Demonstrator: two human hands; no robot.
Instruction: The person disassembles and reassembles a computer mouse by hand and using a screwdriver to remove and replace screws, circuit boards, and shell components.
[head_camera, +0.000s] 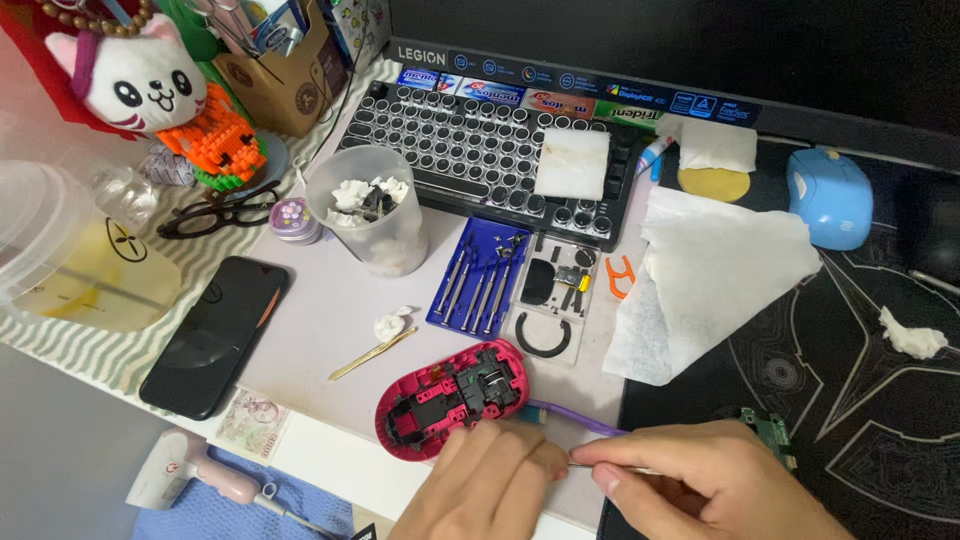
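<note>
Where the desk's left edge begins, a clear plastic tub (60, 250) sits beside a black phone (215, 335) lying face up, with black glasses (215, 215) behind it. Right of these stands a translucent cup (370, 215) holding white and dark scraps, then a blue screwdriver set (480, 280) in front of a round-keyed keyboard (470, 145). Near the front edge lies the opened pink mouse shell (450, 395), underside innards exposed. Left hand (485, 490) rests against the shell's near rim, fingers curled together; whether they grip it cannot be told. Right hand (705, 485) has thumb and forefinger pinched on a thin metal tool (580, 465), its tip hidden behind the left fingers. Further right: white tissue (700, 280), blue mouse (830, 195).
</note>
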